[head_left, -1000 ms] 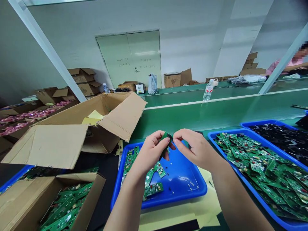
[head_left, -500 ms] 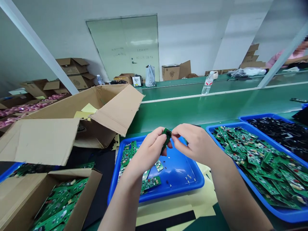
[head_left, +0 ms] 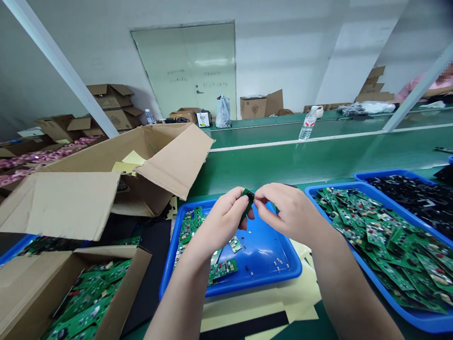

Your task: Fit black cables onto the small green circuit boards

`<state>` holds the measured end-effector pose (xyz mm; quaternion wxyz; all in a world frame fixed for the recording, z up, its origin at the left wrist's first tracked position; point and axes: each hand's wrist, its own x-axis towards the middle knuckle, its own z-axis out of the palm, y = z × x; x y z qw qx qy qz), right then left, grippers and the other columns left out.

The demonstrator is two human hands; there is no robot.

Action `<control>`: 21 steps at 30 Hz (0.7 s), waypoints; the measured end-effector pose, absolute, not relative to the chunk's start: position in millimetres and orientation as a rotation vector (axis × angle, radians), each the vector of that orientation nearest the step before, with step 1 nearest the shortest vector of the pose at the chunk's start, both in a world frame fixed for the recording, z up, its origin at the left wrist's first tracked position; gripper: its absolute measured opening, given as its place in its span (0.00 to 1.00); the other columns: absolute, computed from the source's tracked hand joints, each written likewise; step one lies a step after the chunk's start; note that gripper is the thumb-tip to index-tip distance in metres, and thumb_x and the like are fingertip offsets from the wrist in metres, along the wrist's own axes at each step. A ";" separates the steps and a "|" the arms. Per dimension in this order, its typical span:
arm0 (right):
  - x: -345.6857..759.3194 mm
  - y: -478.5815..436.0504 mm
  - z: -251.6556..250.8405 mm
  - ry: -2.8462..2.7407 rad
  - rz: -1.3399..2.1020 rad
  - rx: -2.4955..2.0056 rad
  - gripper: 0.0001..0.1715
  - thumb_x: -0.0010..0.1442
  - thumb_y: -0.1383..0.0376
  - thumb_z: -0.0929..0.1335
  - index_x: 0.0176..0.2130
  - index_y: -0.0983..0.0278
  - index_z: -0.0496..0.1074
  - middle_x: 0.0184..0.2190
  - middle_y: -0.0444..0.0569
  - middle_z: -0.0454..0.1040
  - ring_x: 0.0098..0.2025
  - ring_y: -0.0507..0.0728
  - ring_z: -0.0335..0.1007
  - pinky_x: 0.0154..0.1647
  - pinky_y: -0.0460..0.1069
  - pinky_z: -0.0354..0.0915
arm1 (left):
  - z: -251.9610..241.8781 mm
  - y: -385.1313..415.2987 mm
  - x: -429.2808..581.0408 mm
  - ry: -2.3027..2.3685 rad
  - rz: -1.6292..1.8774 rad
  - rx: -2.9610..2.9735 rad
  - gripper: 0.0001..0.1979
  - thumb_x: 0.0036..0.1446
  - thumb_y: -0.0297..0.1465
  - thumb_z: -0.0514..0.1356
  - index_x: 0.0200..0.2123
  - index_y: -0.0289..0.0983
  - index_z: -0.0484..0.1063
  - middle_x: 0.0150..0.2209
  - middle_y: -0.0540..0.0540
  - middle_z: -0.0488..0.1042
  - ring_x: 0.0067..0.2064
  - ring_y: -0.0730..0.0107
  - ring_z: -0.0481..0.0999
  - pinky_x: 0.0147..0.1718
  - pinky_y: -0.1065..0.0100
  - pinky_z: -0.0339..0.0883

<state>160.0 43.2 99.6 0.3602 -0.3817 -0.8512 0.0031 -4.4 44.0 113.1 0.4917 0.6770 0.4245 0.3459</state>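
Green board (head_left: 249, 203) caught between left hand (head_left: 226, 215) and right hand (head_left: 288, 208), above the blue tray (head_left: 264, 257)

And here we are, everything happening in the air over the far half of the blue tray! The left hand comes in from the tray's left side and has the board firmly grasped, thumb pressed across its face, fingers tucked behind. Look at the long axis: it stands steep, the top end leaning slightly towards the tray's right side, the bottom end dropping down along the left palm, partly covered by the thumb.

At that top end sits a small black part (head_left: 250, 194), and that's the spot! The right hand arrives from the tray's right side, thumb and forefinger drawn together right at the board's right edge. So the board lies to the left of those fingertips, and the black part is at their very tips. Are they pinching it or only touching? From here I cannot tell; the fingers hide it.

Below, more green boards (head_left: 193, 229) line the left side of the tray, another board (head_left: 224, 268) lies near its front rim, and tiny loose pieces (head_left: 281, 264) dot its right front corner. Beyond its right rim, a great heap of boards (head_left: 385, 236)!
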 end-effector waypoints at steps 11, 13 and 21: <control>159.1 43.8 99.2 -2.205 -0.002 -1.004 0.11 0.62 0.69 0.59 0.29 0.63 0.64 0.26 0.47 0.71 0.29 0.54 0.66 0.32 0.48 0.59 | 114.5 42.7 -3.4 1.061 0.837 1.657 0.11 0.60 0.31 0.47 0.25 0.38 0.59 0.23 0.54 0.64 0.22 0.77 0.64 0.24 0.71 0.58; 158.8 43.7 99.2 -2.200 0.008 -1.008 0.11 0.62 0.69 0.59 0.29 0.63 0.64 0.26 0.47 0.71 0.29 0.54 0.66 0.32 0.48 0.59 | 114.5 43.3 -3.1 1.057 0.834 1.653 0.11 0.60 0.32 0.47 0.25 0.38 0.58 0.23 0.54 0.64 0.22 0.77 0.64 0.24 0.71 0.59; 158.4 44.1 99.1 -2.208 0.009 -1.046 0.11 0.62 0.68 0.59 0.28 0.63 0.64 0.25 0.46 0.71 0.29 0.54 0.65 0.31 0.48 0.58 | 108.4 44.2 -4.2 1.050 0.842 1.701 0.13 0.62 0.34 0.47 0.25 0.38 0.58 0.23 0.53 0.65 0.22 0.76 0.63 0.22 0.71 0.58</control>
